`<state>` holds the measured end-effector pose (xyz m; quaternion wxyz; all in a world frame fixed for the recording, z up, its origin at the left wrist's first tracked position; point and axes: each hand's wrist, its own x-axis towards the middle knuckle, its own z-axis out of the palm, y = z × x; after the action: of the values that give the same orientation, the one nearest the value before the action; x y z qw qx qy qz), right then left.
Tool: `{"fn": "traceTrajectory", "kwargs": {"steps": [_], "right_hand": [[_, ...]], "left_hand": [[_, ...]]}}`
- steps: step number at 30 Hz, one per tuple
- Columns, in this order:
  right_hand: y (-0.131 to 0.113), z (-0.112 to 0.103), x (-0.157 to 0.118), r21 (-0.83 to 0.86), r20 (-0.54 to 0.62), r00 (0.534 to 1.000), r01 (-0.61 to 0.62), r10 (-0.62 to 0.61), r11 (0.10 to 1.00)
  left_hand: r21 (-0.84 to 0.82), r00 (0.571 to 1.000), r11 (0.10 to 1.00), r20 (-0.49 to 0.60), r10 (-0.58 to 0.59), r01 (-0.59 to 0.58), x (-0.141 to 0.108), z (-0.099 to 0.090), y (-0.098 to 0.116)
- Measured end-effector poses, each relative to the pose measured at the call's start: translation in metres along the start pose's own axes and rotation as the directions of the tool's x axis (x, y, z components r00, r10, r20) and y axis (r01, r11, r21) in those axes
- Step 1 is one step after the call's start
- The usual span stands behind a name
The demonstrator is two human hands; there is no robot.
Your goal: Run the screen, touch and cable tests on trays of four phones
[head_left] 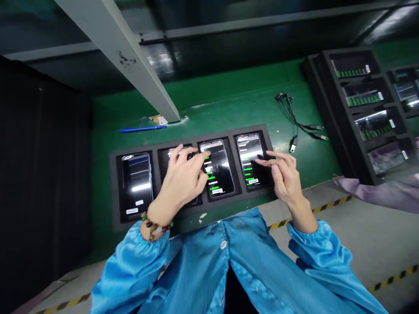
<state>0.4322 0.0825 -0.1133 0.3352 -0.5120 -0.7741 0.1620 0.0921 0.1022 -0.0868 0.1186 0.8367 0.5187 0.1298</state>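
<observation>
A dark foam tray [114, 192] holds several smartphones in a row, each lying face up in its own slot. My left hand [183, 176] spreads over a mostly covered phone, its index fingertip at the upper left of the neighbouring phone [224, 168], whose lit screen has green and white text lines. With the index finger stretched out, my right hand [284, 174] reaches the rightmost phone [250, 150], which shows a similar list. Whether the fingertips press the glass I cannot tell. The leftmost phone [136, 174] has a dark screen with small white labels near its bottom.
Behind the tray lie a blue pen [143, 129] and a metal post [144, 69] fixed to the green table [209, 114]. Black cables [296, 120] rest at the right. Beyond them stands another foam tray [350, 117] of lit phones. A purple sleeve [376, 194] shows at right.
</observation>
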Motion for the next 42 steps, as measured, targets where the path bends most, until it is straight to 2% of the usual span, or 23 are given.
{"fn": "traceTrajectory", "kwargs": {"steps": [3,6,9,12,15,17,22,26,30,33,42], "right_hand": [[0.002,0.001,-0.005,0.003,0.022,1.0,0.009,-0.009,1.0],[-0.003,0.003,-0.003,-0.033,0.055,0.998,0.02,-0.018,0.999],[-0.019,0.009,0.002,-0.045,0.059,0.997,0.048,-0.045,0.998],[-0.043,0.022,0.007,0.024,0.144,0.983,0.114,-0.116,0.993],[-0.059,0.036,0.009,0.088,0.242,0.954,0.161,-0.178,0.983],[-0.063,0.042,0.008,0.102,0.26,0.946,0.173,-0.194,0.98],[-0.056,0.041,0.004,0.106,0.169,0.969,0.163,-0.179,0.981],[-0.051,0.036,0.002,0.085,0.122,0.984,0.123,-0.133,0.989],[-0.047,0.034,0.001,0.058,0.079,0.993,0.088,-0.093,0.994],[-0.043,0.032,-0.001,0.056,0.064,0.996,0.061,-0.065,0.997],[-0.036,0.028,0.0,0.064,0.004,0.999,0.033,-0.033,0.997]], "left_hand": [[-0.002,1.0,1.0,0.0,-0.01,0.01,0.0,-0.002,0.0],[-0.021,0.997,0.998,-0.044,-0.058,0.057,-0.01,-0.012,-0.002],[-0.058,0.978,0.988,-0.143,-0.151,0.144,-0.03,-0.025,-0.01],[-0.063,0.959,0.982,-0.215,-0.187,0.177,-0.058,-0.031,-0.022],[-0.054,0.958,0.985,-0.228,-0.174,0.166,-0.084,-0.027,-0.033],[-0.055,0.957,0.986,-0.236,-0.167,0.159,-0.099,-0.022,-0.036],[-0.081,0.933,0.989,-0.33,-0.144,0.124,-0.12,-0.013,-0.035],[-0.092,0.951,0.99,-0.283,-0.127,0.105,-0.123,-0.012,-0.031],[-0.066,0.962,0.976,-0.167,-0.214,0.206,-0.114,-0.015,-0.028],[-0.058,0.958,0.966,-0.124,-0.258,0.252,-0.109,-0.017,-0.027],[-0.057,0.945,0.957,-0.152,-0.289,0.283,-0.106,-0.014,-0.027]]}}
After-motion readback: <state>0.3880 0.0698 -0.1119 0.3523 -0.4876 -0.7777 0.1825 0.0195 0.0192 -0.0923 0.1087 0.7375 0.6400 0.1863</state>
